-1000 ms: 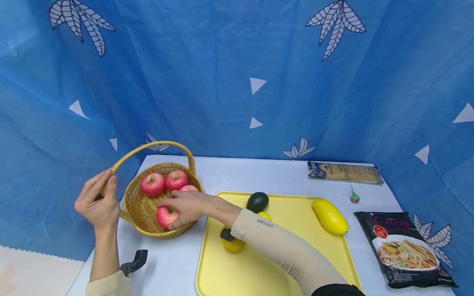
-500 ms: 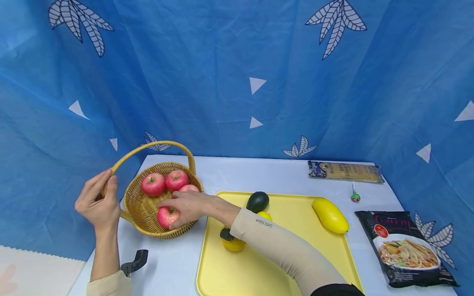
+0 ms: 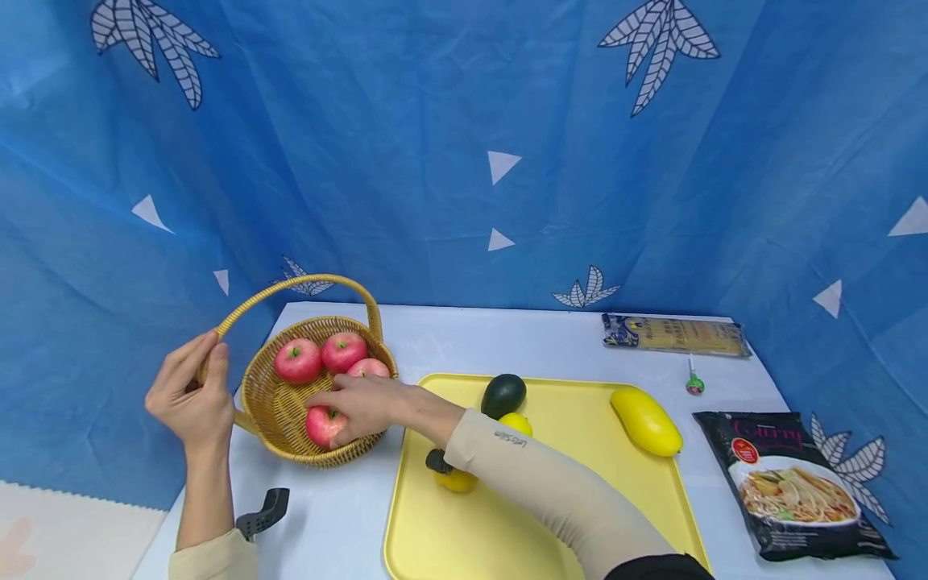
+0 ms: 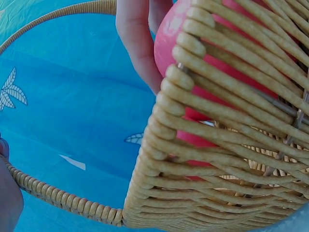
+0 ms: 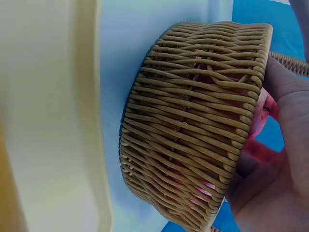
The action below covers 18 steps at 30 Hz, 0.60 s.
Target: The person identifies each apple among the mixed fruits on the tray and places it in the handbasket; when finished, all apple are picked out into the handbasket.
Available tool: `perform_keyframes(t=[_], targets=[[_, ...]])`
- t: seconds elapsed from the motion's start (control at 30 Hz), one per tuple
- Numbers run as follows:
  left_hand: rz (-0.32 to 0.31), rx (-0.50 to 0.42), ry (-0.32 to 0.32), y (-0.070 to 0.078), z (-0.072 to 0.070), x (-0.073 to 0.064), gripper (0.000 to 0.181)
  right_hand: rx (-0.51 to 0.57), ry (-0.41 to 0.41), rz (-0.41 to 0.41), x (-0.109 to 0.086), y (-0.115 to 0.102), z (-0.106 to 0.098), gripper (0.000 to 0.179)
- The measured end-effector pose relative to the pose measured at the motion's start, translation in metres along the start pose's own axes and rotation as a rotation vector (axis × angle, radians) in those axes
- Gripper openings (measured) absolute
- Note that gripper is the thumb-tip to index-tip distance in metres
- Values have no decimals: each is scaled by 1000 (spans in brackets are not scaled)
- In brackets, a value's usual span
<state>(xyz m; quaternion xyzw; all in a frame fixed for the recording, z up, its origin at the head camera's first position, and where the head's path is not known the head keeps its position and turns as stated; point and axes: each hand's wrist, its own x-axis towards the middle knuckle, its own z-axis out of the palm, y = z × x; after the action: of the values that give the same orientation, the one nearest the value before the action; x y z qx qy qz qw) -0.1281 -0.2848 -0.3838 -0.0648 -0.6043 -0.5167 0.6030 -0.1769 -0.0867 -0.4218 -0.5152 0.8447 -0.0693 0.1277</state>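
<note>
A wicker basket [image 3: 283, 411] stands at the left of the table with several red apples inside. My left hand [image 3: 192, 392] grips the left part of its arched handle [image 3: 326, 279]. Over the basket's near right rim reaches my right hand [image 3: 366, 407], its fingers curled around the front apple [image 3: 323, 424]. Two more apples, one at the back left [image 3: 298, 360] and one beside it [image 3: 344, 351], lie behind. Another apple [image 3: 368, 367] is partly covered by the right hand. In the right wrist view, the woven wall [image 5: 193, 116] hides most of the fruit.
Right of the basket lies a yellow tray [image 3: 449, 548] with an avocado [image 3: 503, 395], a mango [image 3: 646, 421] and lemon-yellow fruit [image 3: 516, 424] partly behind the right arm. Further right are a noodle packet [image 3: 674, 335], a lollipop [image 3: 694, 382] and a black food bag [image 3: 790, 483].
Hardly anything differs. The right hand and forearm have shifted very slightly left, still holding the front apple; the left hand stays on the handle.
</note>
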Motion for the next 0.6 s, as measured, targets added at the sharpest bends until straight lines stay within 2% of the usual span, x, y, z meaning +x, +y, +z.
perform_keyframes(t=[0.4, 0.6], targets=[[-6, 24, -7, 0, -1, -1, 15, -23, 38, 77, 3, -7, 8, 74], [-7, 30, -18, 0, -1, -1, 15, -2, 29, 56, 5, -7, 12, 73]])
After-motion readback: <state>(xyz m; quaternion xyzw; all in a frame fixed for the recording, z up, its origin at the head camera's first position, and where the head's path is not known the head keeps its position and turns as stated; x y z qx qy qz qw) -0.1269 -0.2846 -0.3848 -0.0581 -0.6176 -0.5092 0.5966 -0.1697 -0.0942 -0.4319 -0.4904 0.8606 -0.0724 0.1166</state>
